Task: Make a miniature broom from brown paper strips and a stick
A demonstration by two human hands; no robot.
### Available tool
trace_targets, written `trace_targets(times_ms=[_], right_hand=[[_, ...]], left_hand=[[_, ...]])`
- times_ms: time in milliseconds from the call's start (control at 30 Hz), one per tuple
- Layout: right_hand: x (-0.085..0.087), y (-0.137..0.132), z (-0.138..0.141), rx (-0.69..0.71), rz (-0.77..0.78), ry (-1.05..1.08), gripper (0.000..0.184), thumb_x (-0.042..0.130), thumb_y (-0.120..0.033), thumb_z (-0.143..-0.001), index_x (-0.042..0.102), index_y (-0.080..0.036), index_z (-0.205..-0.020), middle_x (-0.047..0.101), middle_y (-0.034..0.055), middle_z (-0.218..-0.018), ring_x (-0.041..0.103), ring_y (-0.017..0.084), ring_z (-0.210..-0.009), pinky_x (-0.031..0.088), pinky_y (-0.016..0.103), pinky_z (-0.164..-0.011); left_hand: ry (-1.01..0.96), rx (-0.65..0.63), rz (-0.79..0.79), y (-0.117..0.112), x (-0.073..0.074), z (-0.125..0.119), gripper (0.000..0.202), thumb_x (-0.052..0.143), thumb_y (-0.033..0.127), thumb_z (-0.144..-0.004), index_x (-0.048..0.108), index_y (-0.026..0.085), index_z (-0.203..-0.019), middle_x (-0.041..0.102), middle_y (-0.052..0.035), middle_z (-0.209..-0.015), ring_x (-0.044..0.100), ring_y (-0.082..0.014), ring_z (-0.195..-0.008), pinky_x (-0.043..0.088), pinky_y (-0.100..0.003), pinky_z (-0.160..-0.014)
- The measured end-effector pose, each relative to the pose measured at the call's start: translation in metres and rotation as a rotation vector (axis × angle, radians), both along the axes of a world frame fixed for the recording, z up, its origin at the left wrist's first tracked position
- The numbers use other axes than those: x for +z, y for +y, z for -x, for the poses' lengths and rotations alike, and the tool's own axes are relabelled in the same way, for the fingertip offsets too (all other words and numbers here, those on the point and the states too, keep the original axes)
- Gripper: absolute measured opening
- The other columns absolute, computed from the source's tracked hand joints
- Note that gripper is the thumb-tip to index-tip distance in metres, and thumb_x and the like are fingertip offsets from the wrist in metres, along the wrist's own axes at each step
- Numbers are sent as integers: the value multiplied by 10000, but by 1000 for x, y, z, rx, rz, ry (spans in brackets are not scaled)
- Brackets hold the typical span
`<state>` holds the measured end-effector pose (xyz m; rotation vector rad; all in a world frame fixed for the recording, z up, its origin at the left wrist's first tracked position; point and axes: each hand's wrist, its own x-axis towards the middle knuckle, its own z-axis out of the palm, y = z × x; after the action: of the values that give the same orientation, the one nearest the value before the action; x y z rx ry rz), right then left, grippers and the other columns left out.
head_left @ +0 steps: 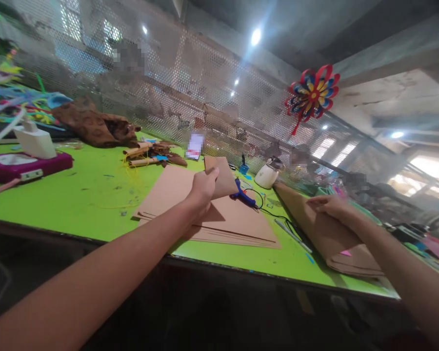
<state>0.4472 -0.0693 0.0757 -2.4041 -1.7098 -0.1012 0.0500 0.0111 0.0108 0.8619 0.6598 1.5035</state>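
My left hand [202, 191] is closed on a brown paper sheet [221, 176], holding it up above a stack of brown paper sheets [237, 219] on the green table [76, 195]. My right hand [332, 207] rests with its fingers flat on a second pile of brown paper [322, 234] to the right. A blue glue gun [243, 195] lies between the two piles, its black cord trailing right.
A purple box [22, 165] with a white block on it sits far left. Brown fabric [95, 127], paper rolls [149, 156], a white jar [268, 174] and a pen [292, 235] lie about. A paper pinwheel [312, 95] hangs on the mesh screen behind.
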Motion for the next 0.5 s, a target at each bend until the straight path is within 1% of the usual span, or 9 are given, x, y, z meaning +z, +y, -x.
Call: trace_targets(times_ms=[100, 200, 333, 433, 500], right_hand=[[9, 1, -6, -3, 33, 3, 443, 550, -59, -660, 713, -134, -1064, 723, 70, -799, 565, 144, -575, 395, 225, -530], [16, 5, -9, -7, 43, -20, 455, 536, -46, -654, 715, -141, -1062, 703, 63, -730, 510, 130, -544, 369, 237, -529], [19, 7, -9, -4, 43, -39, 443, 538, -43, -646, 726, -137, -1036, 670, 48, -644, 457, 117, -505, 350, 247, -524], [20, 7, -11, 19, 29, -30, 433, 548, -35, -640, 731, -133, -1020, 681, 51, -650, 468, 116, -506, 350, 243, -525], [22, 7, -14, 44, 4, -26, 401, 567, -22, -619, 753, -148, -951, 687, 44, -639, 485, 114, -508, 353, 236, -528]], left_hand=[[11, 25, -32, 2, -1, 0, 285, 658, 350, -669, 625, 102, -804, 662, -103, -808, 619, -226, -733, 469, -300, -616], [26, 25, -44, 6, -4, -1, 300, 663, 357, -667, 620, 101, -819, 658, -120, -839, 617, -239, -770, 477, -304, -625], [25, 14, -25, 7, -5, -1, 296, 658, 347, -680, 615, 106, -847, 660, -120, -845, 620, -242, -784, 484, -309, -639], [34, 14, -43, 5, -4, -3, 289, 645, 344, -693, 616, 101, -846, 657, -119, -847, 618, -238, -778, 479, -311, -639], [36, 19, -32, 5, -3, -3, 277, 645, 344, -696, 617, 101, -825, 654, -116, -832, 616, -234, -759, 476, -316, -642]])
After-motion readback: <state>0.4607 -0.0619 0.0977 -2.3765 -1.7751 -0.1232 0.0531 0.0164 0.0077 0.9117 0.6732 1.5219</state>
